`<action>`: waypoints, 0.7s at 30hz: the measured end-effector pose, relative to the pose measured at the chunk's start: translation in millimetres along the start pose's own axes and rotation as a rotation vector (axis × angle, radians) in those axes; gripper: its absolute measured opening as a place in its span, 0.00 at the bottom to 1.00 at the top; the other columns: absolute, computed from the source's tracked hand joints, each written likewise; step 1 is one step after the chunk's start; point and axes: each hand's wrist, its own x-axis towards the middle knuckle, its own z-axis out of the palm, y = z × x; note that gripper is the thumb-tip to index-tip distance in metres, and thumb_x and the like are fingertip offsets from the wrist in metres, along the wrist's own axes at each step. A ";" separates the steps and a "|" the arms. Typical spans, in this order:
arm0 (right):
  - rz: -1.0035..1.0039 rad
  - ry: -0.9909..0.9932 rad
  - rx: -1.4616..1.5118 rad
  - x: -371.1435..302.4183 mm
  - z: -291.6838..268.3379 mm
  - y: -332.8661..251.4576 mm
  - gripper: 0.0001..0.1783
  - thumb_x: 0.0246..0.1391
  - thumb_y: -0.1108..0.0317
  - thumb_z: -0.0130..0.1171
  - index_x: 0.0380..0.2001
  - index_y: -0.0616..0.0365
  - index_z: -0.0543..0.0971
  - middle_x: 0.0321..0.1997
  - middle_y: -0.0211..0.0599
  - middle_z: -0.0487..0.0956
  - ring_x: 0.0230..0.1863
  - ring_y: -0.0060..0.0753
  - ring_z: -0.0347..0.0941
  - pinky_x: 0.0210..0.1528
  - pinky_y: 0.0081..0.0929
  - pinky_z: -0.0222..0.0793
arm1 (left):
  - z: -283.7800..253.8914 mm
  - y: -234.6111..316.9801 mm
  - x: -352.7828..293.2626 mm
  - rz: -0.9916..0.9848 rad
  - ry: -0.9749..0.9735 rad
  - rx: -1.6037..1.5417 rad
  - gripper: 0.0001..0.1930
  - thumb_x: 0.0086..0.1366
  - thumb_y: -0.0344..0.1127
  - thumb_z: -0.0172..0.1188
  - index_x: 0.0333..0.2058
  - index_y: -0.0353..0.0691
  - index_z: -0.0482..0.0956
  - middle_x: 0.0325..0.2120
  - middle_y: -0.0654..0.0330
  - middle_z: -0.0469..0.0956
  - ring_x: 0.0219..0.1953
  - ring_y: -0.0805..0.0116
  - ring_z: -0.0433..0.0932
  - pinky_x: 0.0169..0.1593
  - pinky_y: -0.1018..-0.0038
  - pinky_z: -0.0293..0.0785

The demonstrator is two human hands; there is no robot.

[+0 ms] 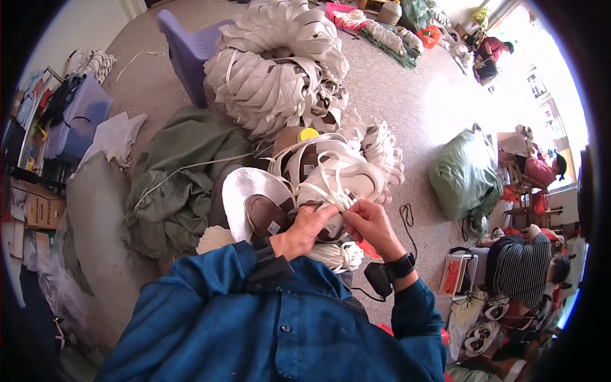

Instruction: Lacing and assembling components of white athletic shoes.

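In front of my chest is a white shoe upper [360, 174] with pale laces [329, 167] looping over it. My left hand [301, 233] is closed on the near end of the upper, thumb and fingers on its edge. Close beside it, my right hand [374, 228] pinches a lace at the eyelets. Left of my hands rests another upper [238, 194] with a white rim and a brown lining. A bundle of white laces [337, 254] hangs just below my hands. A yellow round lid [309, 134] shows beyond the uppers.
Rings of stacked white uppers [258, 86] rise ahead, beside a purple chair [191, 48]. A dark green cloth sack [191, 159] lies at left. A light green sack [464, 172] stands on the floor at right, near several seated people. A dark cord [407, 219] lies between.
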 end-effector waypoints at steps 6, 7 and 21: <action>-0.065 0.043 -0.148 1.3 4.1 1.6 0.09 0.60 0.67 0.60 0.30 0.63 0.76 0.22 0.29 0.77 0.20 0.14 0.70 0.21 0.15 0.66 | 2.1 3.2 -3.2 -0.032 -0.079 -0.003 0.12 0.65 0.35 0.63 0.45 0.39 0.80 0.37 0.63 0.82 0.37 0.71 0.82 0.42 0.72 0.79; -0.065 0.041 -0.149 -1.5 4.3 -0.2 0.09 0.60 0.67 0.60 0.30 0.63 0.76 0.22 0.29 0.77 0.20 0.14 0.70 0.21 0.15 0.66 | 2.8 -0.1 -1.2 0.009 -0.055 0.019 0.12 0.65 0.35 0.62 0.46 0.39 0.80 0.38 0.63 0.82 0.37 0.72 0.81 0.42 0.72 0.79; -0.291 0.249 -0.171 -6.1 -32.7 -6.3 0.05 0.59 0.71 0.59 0.33 0.64 0.78 0.25 0.27 0.77 0.27 0.17 0.71 0.30 0.20 0.67 | -3.0 -1.3 -4.8 0.043 -0.150 0.045 0.15 0.66 0.33 0.60 0.50 0.37 0.78 0.42 0.61 0.81 0.42 0.71 0.80 0.47 0.73 0.77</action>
